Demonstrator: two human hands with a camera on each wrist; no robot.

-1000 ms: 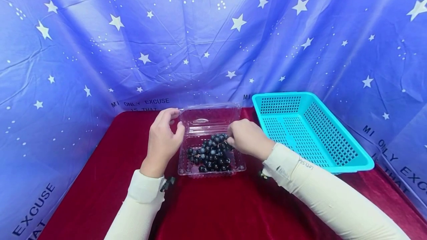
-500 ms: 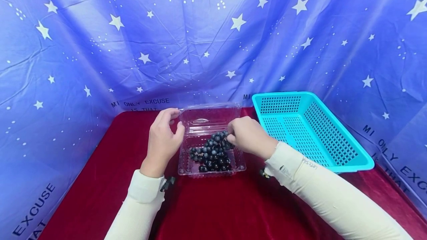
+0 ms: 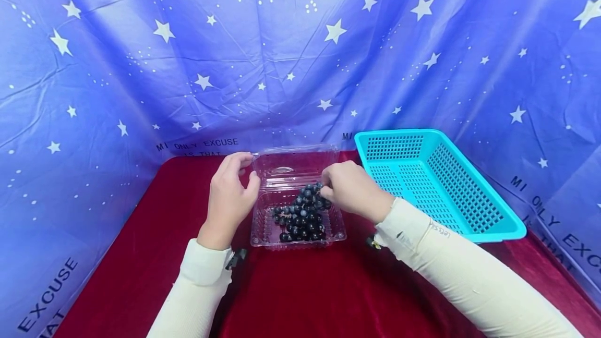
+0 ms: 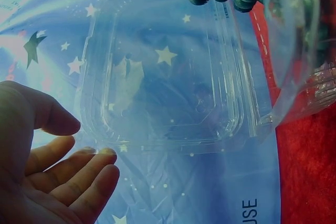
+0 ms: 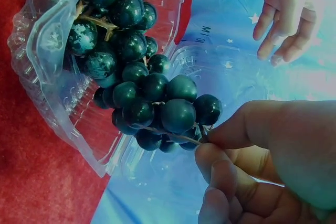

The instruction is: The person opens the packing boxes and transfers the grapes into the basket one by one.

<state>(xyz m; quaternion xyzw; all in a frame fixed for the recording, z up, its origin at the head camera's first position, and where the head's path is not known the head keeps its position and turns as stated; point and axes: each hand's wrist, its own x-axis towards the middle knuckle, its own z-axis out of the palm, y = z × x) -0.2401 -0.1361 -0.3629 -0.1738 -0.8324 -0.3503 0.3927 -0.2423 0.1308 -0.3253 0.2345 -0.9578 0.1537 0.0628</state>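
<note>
A bunch of dark grapes [image 3: 305, 213] lies partly in a clear plastic clamshell box [image 3: 257, 238], its upper end raised toward my right hand [image 3: 354, 189]. In the right wrist view, the thumb and forefinger of that hand pinch the thin stem [image 5: 202, 134] at the end of the bunch. The box's hinged lid [image 3: 300, 158] stands raised at the back. My left hand [image 3: 230, 197] is at the lid's left side, fingers loosely bent. Its fingertips [image 4: 107, 153] are right at the lid's edge in the left wrist view, with nothing gripped.
A turquoise perforated plastic basket [image 3: 488, 237] stands right of the box, close behind my right forearm. Dark red cloth [image 3: 300, 296] covers the table. A blue star-printed curtain [image 3: 263, 67] hangs close behind and at both sides.
My right hand has risen slightly and shifted right, drawing the grape bunch up and rightward in the box. The left hand and the lid have stayed put.
</note>
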